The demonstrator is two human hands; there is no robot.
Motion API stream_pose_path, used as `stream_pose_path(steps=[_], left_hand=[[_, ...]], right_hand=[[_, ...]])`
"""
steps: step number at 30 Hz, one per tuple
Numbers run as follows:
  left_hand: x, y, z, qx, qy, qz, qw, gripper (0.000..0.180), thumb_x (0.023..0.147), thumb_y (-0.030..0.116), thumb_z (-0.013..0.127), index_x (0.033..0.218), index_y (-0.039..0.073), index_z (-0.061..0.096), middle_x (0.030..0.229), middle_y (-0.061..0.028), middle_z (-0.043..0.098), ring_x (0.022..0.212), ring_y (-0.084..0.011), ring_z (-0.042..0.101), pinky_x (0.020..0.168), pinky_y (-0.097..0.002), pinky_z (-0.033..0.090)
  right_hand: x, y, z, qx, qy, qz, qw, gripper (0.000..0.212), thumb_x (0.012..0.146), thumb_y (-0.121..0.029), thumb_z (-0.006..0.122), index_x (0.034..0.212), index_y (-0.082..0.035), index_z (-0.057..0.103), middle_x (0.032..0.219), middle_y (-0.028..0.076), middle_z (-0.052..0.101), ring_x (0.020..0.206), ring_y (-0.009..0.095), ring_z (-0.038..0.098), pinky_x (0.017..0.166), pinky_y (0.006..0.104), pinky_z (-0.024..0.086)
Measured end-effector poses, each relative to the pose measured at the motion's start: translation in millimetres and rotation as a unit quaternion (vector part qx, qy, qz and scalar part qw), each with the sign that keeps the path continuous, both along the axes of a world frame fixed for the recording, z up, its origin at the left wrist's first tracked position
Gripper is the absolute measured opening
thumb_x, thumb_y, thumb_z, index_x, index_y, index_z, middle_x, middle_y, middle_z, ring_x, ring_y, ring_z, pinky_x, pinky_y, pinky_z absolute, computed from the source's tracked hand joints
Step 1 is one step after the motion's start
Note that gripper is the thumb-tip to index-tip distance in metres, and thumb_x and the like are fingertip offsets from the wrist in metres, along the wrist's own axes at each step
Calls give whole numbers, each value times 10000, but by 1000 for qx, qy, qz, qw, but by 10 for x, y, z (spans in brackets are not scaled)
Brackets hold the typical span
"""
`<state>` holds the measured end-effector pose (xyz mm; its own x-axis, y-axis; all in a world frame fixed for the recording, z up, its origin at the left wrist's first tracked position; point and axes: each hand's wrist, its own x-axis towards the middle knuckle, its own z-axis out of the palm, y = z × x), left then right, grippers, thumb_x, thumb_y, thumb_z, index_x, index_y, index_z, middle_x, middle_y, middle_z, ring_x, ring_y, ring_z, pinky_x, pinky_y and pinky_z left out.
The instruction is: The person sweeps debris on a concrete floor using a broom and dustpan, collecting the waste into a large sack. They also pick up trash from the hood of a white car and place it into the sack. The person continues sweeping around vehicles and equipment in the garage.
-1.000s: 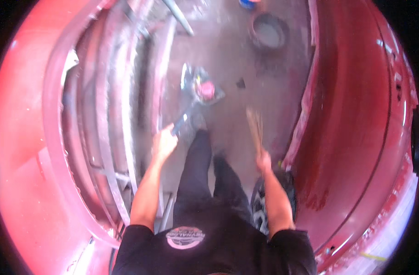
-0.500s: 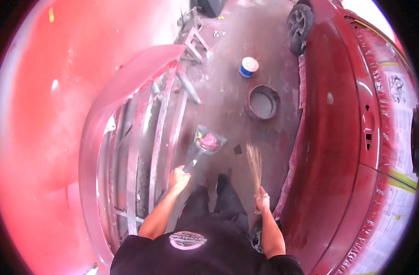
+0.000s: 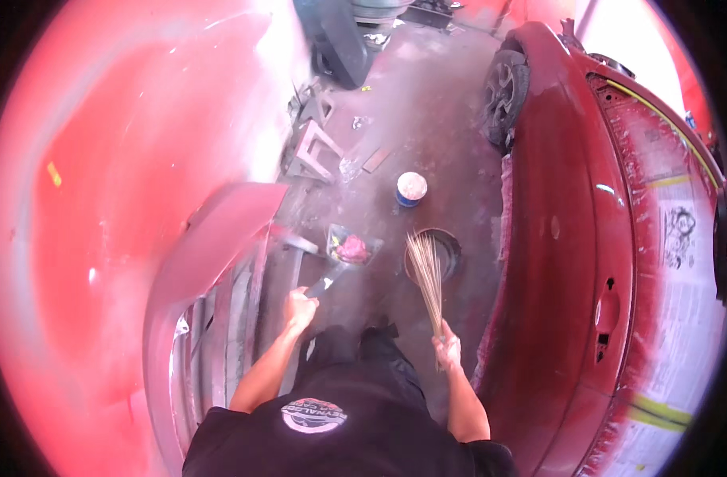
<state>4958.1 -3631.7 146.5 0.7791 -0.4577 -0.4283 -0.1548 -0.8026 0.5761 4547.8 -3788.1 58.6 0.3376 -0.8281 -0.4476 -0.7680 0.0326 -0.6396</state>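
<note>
Bright overall, washed in a strong red cast from the painted surfaces all around. Overexposed to near white at far right, past the red car [image 3: 570,238], where daylight pours in. Soft glare along the car's upper edge and a pale sheen across the red wall [image 3: 141,143] at left. Dimmer on the grey floor [image 3: 427,119] in the middle, with only faint, diffuse shadows. Heavily bent by the fisheye: straight edges curved toward the rim, black corners outside the round picture. Slightly soft throughout, smeared most at left and near edges; fine detail lost in the thin sticks [image 3: 427,274].
</note>
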Motion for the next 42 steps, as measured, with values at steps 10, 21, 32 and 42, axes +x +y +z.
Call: stream_pose_path(steps=[10, 21, 32, 42], left_hand=[[1384, -2107, -274, -82, 2, 61, 995, 376, 720, 136, 709, 1079, 30, 740, 898, -188, 742, 891, -338, 726, 810, -428, 538], [3675, -4783, -240, -36, 7, -5, 999, 365, 720, 146, 704, 1068, 44, 749, 871, -162, 745, 839, -291, 726, 770, -407, 540], [5283, -7977, -695, -17, 101, 34, 994, 338, 752, 141, 700, 1064, 15, 738, 761, -139, 717, 716, -237, 712, 682, -387, 535], [6435, -10619, -759, -19, 47, 14, 999, 339, 740, 110, 701, 1067, 33, 748, 636, -108, 662, 509, -189, 634, 530, -379, 498]], right_hand=[[1807, -2569, 25, -52, -20, 35, 998, 652, 882, -143, 676, 1498, -68, 475, 1040, 217, 723, 893, 332, 711, 858, 405, 550], [2849, -4371, -168, 49, 94, -99, 989, 629, 821, -87, 674, 1435, -44, 547, 1115, 203, 725, 1038, 258, 708, 892, 356, 544], [3830, -7111, -652, 7, 168, -76, 983, 568, 858, -187, 624, 1421, -140, 557, 1222, 270, 669, 1115, 424, 664, 950, 480, 532], [5460, -11227, 217, -29, 140, 0, 990, 501, 834, -157, 655, 1322, -66, 588, 1016, 296, 696, 1014, 466, 677, 840, 507, 549]])
